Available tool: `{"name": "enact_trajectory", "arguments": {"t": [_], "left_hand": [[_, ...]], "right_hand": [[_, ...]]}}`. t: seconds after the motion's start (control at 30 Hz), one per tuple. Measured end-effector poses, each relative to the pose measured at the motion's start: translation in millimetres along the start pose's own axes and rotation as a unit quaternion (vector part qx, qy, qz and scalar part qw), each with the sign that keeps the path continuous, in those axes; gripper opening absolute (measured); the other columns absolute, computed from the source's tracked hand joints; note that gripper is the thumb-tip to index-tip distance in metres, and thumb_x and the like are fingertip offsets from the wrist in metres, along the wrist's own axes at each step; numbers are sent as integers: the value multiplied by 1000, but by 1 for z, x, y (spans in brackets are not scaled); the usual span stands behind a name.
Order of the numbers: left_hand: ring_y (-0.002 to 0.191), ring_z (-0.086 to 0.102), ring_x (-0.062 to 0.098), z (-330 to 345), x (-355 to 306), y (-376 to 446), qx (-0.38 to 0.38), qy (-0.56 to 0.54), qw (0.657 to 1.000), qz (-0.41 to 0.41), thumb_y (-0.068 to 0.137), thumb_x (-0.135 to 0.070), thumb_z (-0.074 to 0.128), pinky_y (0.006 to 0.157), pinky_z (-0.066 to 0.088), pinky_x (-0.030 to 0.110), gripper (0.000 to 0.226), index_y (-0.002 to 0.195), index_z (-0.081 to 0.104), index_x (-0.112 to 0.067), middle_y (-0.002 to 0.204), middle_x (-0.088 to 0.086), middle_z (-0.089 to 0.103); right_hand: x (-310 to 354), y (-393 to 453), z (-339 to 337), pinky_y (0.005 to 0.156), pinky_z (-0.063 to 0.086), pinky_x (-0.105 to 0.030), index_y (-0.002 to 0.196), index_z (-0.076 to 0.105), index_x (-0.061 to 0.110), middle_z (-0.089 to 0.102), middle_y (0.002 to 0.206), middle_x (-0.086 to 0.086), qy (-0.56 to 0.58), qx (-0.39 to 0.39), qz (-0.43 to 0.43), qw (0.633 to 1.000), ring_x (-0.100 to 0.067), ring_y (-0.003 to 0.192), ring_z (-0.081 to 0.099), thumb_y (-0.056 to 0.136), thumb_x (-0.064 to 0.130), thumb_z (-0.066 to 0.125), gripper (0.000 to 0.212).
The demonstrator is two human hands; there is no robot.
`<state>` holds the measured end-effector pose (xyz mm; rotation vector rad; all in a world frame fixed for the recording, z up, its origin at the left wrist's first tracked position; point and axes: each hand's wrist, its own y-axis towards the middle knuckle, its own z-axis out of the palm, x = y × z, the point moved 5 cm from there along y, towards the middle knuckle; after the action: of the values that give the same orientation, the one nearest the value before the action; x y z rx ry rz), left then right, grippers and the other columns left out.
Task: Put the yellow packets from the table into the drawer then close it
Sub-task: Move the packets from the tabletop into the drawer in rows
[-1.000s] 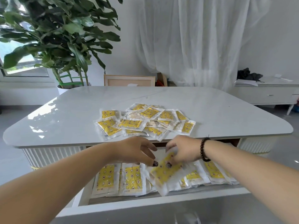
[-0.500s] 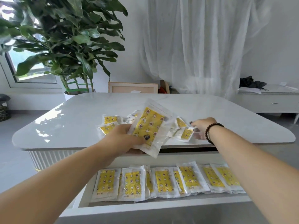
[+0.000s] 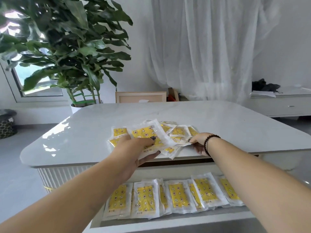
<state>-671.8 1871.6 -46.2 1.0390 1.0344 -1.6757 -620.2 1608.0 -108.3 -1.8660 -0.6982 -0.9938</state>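
Yellow packets (image 3: 178, 132) lie heaped mid-frame on the bench (image 3: 235, 125). Left hand (image 3: 134, 147) pinches 1 packet (image 3: 148, 135); right hand (image 3: 197, 142) pinches another's edge. Best lift both clear, then lay them flat in the drawer (image 3: 168, 222) below.

Bright, soft daylight came through the window (image 3: 38, 84) at the left and filtered through the curtain (image 3: 210, 47). White glare patches lay on the table (image 3: 227, 132) near its left edge. Shadows were faint. Wide-angle distortion bowed the edges, and the plant (image 3: 67, 39) looked slightly smeared.
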Motion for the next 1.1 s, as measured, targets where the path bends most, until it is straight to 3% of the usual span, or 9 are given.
{"name": "enact_trajectory", "arguments": {"t": [0.1, 0.2, 0.27, 0.4, 0.53, 0.7, 0.83, 0.97, 1.1], "left_hand": [[64, 73, 27, -8, -2, 8, -28, 16, 999, -10, 86, 8, 61, 50, 58, 28, 37, 120, 49, -2, 108, 19, 65], [64, 74, 28, -18, -5, 18, -39, 33, 999, -1, 87, 10, 58, 50, 59, 29, 59, 135, 38, -18, 126, 16, 57], [73, 73, 30, -24, -3, 21, -31, 62, 997, -13, 88, 10, 57, 53, 60, 31, 67, 142, 39, -24, 130, 13, 52], [96, 68, 31, -36, 0, 24, -30, 139, 990, -18, 88, 9, 57, 56, 61, 33, 41, 116, 65, -19, 117, 15, 58], [84, 73, 29, -39, 3, 23, -20, 168, 985, -36, 93, -6, 59, 64, 62, 41, 15, 104, 69, -9, 99, 16, 72], [81, 73, 30, -32, 5, 21, 38, 150, 988, -29, 95, -22, 60, 72, 60, 43, 19, 106, 67, -8, 94, 15, 75], [106, 61, 22, -30, 9, 21, 42, 237, 971, 11, 88, -30, 68, 75, 54, 34, 29, 113, 66, -16, 116, 5, 66], [88, 66, 20, -30, 15, 23, 31, 225, 974, 3, 83, -27, 74, 73, 56, 33, 28, 102, 65, -9, 97, 6, 71], [85, 74, 24, -30, 12, 25, 17, 212, 977, 17, 80, -23, 77, 85, 57, 40, 25, 96, 65, -8, 90, 8, 76]], "right_hand": [[-3, -9, 0, 39, 48, -18, 75, 52, 4, 54, 70, -10, 88, 2, 0, 996, -17, 57, 52, 91, -1, 48, 17], [9, -23, -5, 67, 60, -39, 90, 60, -3, 66, 76, -18, 171, -26, -52, 984, -27, 68, 68, 76, -14, 55, 18], [17, -35, -9, 61, 60, -38, 89, 61, -5, 67, 75, -18, 205, -50, -86, 974, -29, 65, 69, 72, -17, 56, 22], [23, -72, 2, 54, 59, -31, 79, 62, -3, 68, 82, -19, 209, -24, -129, 969, -26, 66, 67, 77, -14, 59, 12], [28, -106, 19, 50, 58, -27, 90, 66, -2, 71, 91, -17, 213, 66, -180, 958, -23, 69, 70, 82, -12, 59, 15], [18, -125, 38, 61, 59, -32, 104, 66, -1, 73, 97, -17, 166, 154, -178, 958, -26, 79, 72, 82, -10, 61, 24], [12, -127, 45, 64, 60, -30, 104, 67, 0, 74, 96, -16, 141, 171, -174, 959, -24, 79, 72, 81, -10, 64, 26], [13, -130, 49, 73, 60, -33, 106, 66, -1, 72, 101, -20, 131, 197, -192, 953, -28, 88, 70, 80, -11, 63, 27], [12, -128, 50, 73, 58, -29, 100, 68, 0, 72, 101, -16, 123, 152, -214, 957, -25, 91, 70, 80, -7, 67, 21]]}}
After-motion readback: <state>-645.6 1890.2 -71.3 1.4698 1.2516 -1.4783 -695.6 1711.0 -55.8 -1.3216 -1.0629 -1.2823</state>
